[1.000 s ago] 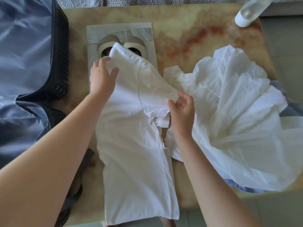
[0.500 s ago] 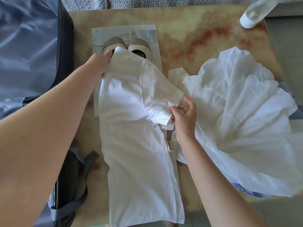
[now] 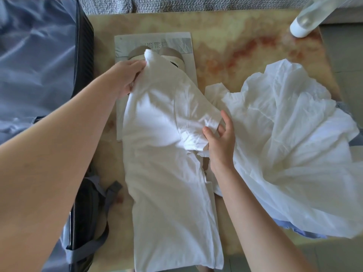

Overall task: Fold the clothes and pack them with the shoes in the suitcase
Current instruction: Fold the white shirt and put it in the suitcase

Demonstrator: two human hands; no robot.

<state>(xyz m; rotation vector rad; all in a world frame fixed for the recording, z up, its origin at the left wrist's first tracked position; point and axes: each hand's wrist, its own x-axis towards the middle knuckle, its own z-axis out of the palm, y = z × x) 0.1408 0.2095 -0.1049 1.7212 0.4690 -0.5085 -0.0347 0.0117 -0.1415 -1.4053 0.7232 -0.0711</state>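
Here, long narrow white shirt [image 3: 167, 173]

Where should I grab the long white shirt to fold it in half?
Probably the bottom hem, pinching both corners from the near side. The white shirt lies as a long flat strip, and its far end is draped over the shoes.
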